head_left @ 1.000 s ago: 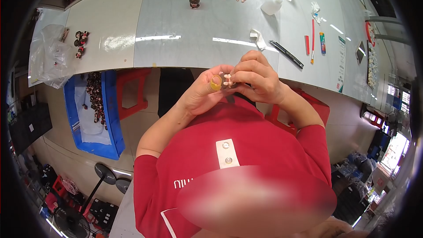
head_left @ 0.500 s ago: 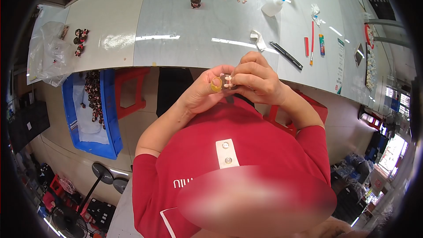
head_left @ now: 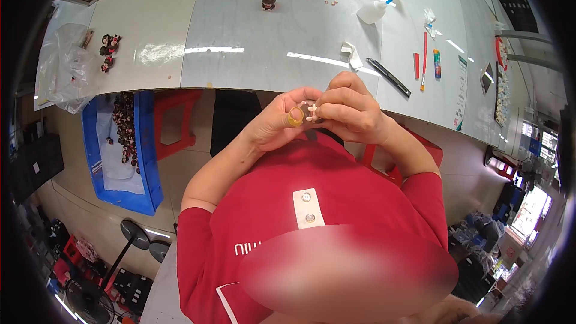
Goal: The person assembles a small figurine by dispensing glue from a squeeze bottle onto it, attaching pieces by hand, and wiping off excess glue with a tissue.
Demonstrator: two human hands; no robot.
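Just in front of my chest, below the table's edge, my left hand is closed around a small figurine. Dark brown and pale pieces show on it, but fingers cover most of the rest. A yellow finger cot sits on the thumb of this hand. My right hand meets it from the other side, its fingertips pinched together against the figurine. Whether a tiny part is between those fingertips is hidden. On the table ahead stands a finished-looking brown-haired figurine, with small pale pieces scattered to its right.
Two glue bottles, a crumpled white tissue, a black pen-like tool, a red-handled brush and a lighter-like tube lie right. Several figurines and a plastic bag lie left, above a blue crate.
Both hands stay together at the figurine with only slight finger movement. The whole view has shifted a little.
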